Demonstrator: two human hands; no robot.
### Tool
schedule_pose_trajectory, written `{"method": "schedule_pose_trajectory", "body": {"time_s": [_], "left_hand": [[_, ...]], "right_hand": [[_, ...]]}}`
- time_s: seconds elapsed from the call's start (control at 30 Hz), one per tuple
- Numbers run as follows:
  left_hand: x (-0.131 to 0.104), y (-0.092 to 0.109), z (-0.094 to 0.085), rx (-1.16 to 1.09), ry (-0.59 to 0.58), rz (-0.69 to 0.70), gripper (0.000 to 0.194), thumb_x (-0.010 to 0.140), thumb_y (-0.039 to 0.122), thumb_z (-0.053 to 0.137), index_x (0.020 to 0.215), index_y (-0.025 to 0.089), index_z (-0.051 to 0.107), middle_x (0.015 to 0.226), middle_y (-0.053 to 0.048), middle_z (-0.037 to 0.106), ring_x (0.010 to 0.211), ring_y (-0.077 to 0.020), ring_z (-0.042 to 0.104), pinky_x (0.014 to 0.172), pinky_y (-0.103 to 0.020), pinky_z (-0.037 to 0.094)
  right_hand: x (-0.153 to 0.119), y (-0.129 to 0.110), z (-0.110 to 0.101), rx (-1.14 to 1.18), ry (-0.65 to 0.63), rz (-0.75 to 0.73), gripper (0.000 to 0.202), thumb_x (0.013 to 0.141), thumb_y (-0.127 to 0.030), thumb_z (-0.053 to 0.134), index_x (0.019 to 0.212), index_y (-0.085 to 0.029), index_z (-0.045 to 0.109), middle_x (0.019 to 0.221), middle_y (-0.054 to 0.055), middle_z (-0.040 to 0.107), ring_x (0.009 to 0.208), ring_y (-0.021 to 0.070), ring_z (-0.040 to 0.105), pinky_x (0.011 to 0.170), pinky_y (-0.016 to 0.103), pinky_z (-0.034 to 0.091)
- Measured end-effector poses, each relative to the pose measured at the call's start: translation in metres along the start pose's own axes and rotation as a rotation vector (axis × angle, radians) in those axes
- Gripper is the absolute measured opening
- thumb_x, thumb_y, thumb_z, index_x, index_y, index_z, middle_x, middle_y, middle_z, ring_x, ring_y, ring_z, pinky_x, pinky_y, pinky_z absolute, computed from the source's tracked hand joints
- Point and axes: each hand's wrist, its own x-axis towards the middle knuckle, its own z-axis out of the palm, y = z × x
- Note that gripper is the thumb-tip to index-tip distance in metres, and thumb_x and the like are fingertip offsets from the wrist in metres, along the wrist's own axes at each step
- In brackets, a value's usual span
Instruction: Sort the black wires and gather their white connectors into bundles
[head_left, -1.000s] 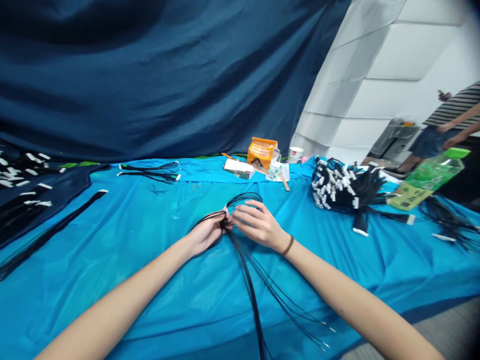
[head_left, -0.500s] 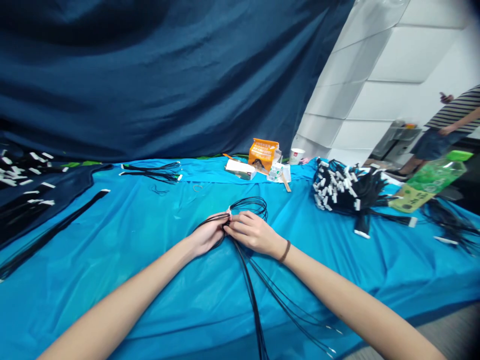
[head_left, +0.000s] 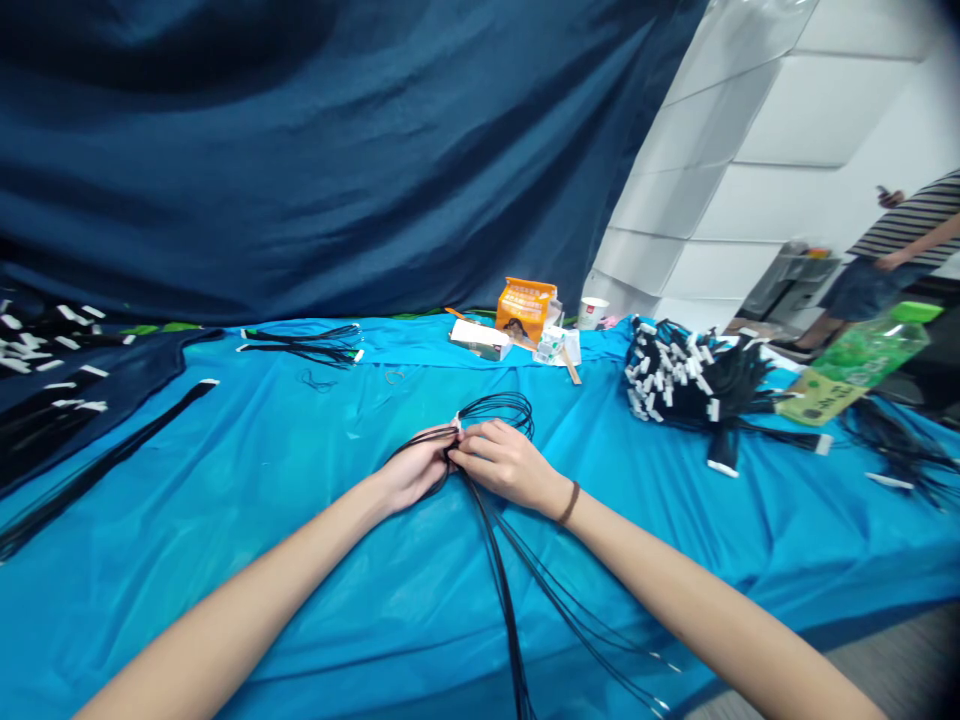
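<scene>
Both hands meet over the blue cloth at a small white connector (head_left: 457, 421) with black wires (head_left: 504, 590) running from it. My left hand (head_left: 416, 470) is closed around the connector and wires from the left. My right hand (head_left: 510, 463), with a dark band at the wrist, pinches at the wires beside the connector; its fingertips are partly hidden. Some wires loop up behind the right hand. Others hang toward the front edge, and several thin ones end in small bare-looking tips to the lower right.
Wire bundles with white connectors lie in a pile (head_left: 675, 375) at right, at far left, and singly (head_left: 112, 465) on the left. At the back are an orange bag (head_left: 525, 310), a small box (head_left: 478, 340) and a paper cup (head_left: 592, 312). A green bottle (head_left: 862, 365) leans at right; a person stands beyond.
Almost nothing differs. Both hands hold the same place on the connector and wires, and the view has shifted very slightly.
</scene>
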Motion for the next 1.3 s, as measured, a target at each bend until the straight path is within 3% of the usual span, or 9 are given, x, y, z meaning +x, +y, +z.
{"method": "schedule_pose_trajectory", "body": {"time_s": [0.13, 0.33, 0.57, 0.77, 0.87, 0.93, 1.03, 1.17, 1.3], "left_hand": [[-0.001, 0.001, 0.002, 0.032, -0.016, 0.001, 0.009, 0.067, 0.008, 0.060, 0.074, 0.013, 0.063, 0.068, -0.002, 0.060, 0.061, -0.0085, 0.053, 0.057, -0.018, 0.040], [-0.003, 0.004, 0.007, 0.054, 0.071, 0.035, 0.011, 0.074, 0.008, 0.053, 0.073, 0.012, 0.063, 0.069, -0.004, 0.060, 0.062, -0.0106, 0.053, 0.055, -0.021, 0.040], [0.001, 0.004, 0.006, -0.003, 0.152, 0.065, 0.014, 0.077, 0.007, 0.049, 0.070, 0.012, 0.060, 0.068, -0.004, 0.057, 0.065, -0.0115, 0.053, 0.063, -0.025, 0.046], [0.001, 0.003, 0.006, 0.024, 0.153, 0.158, 0.014, 0.077, 0.007, 0.049, 0.069, 0.012, 0.059, 0.068, -0.003, 0.056, 0.066, -0.0110, 0.054, 0.067, -0.026, 0.049], [-0.001, 0.002, 0.006, 0.055, 0.130, 0.186, 0.010, 0.076, 0.009, 0.052, 0.069, 0.011, 0.059, 0.070, -0.004, 0.057, 0.068, -0.0114, 0.054, 0.070, -0.028, 0.049], [-0.001, 0.001, 0.005, 0.080, 0.110, 0.202, 0.007, 0.074, 0.011, 0.056, 0.069, 0.011, 0.060, 0.070, -0.004, 0.057, 0.068, -0.0113, 0.054, 0.070, -0.028, 0.048], [-0.002, 0.000, 0.003, 0.125, 0.082, 0.224, 0.004, 0.071, 0.014, 0.060, 0.068, 0.011, 0.060, 0.069, -0.003, 0.056, 0.068, -0.0108, 0.053, 0.069, -0.025, 0.047], [-0.001, -0.001, 0.001, 0.171, 0.075, 0.288, 0.008, 0.067, 0.018, 0.065, 0.068, 0.012, 0.060, 0.069, -0.002, 0.056, 0.069, -0.0104, 0.053, 0.068, -0.023, 0.045], [0.000, 0.000, 0.000, 0.227, 0.092, 0.339, 0.014, 0.066, 0.023, 0.067, 0.066, 0.012, 0.059, 0.068, -0.001, 0.055, 0.067, -0.0101, 0.052, 0.068, -0.023, 0.044]], "right_hand": [[0.004, -0.002, -0.004, 0.259, 0.087, 0.170, 0.016, 0.085, -0.018, 0.049, 0.094, -0.017, 0.062, 0.086, 0.006, 0.064, 0.090, 0.0177, 0.054, 0.076, 0.033, 0.045], [0.014, -0.006, -0.017, 0.831, 0.271, 0.622, 0.016, 0.084, -0.024, 0.052, 0.091, -0.019, 0.066, 0.094, 0.006, 0.066, 0.089, 0.0157, 0.060, 0.082, 0.031, 0.048], [0.018, 0.000, -0.020, 1.372, 0.492, 0.968, 0.022, 0.076, -0.037, 0.060, 0.084, -0.016, 0.065, 0.080, 0.004, 0.064, 0.078, 0.0153, 0.060, 0.079, 0.033, 0.050], [0.017, 0.016, -0.032, 1.295, 0.730, 1.037, 0.037, 0.074, -0.034, 0.061, 0.108, -0.020, 0.056, 0.081, 0.001, 0.059, 0.055, 0.0073, 0.050, 0.049, 0.022, 0.044], [0.015, 0.017, -0.034, 1.026, 0.769, 1.047, 0.030, 0.076, -0.036, 0.059, 0.100, -0.018, 0.060, 0.080, 0.002, 0.058, 0.050, 0.0069, 0.045, 0.042, 0.021, 0.035], [0.014, 0.013, -0.033, 0.773, 0.730, 0.983, 0.020, 0.076, -0.035, 0.060, 0.082, -0.017, 0.064, 0.069, 0.001, 0.055, 0.050, 0.0079, 0.043, 0.044, 0.022, 0.034], [0.013, 0.005, -0.031, 0.484, 0.498, 0.791, 0.022, 0.078, -0.032, 0.058, 0.062, -0.017, 0.057, 0.056, -0.002, 0.047, 0.051, 0.0090, 0.040, 0.049, 0.023, 0.033], [0.011, 0.000, -0.027, 0.368, 0.107, 0.596, 0.022, 0.086, -0.023, 0.044, 0.065, -0.017, 0.049, 0.060, -0.001, 0.048, 0.054, 0.0093, 0.042, 0.053, 0.022, 0.032], [0.008, 0.002, -0.026, 0.338, 0.005, 0.552, 0.022, 0.085, -0.019, 0.039, 0.064, -0.018, 0.046, 0.059, -0.002, 0.048, 0.053, 0.0096, 0.042, 0.053, 0.021, 0.030]]}}
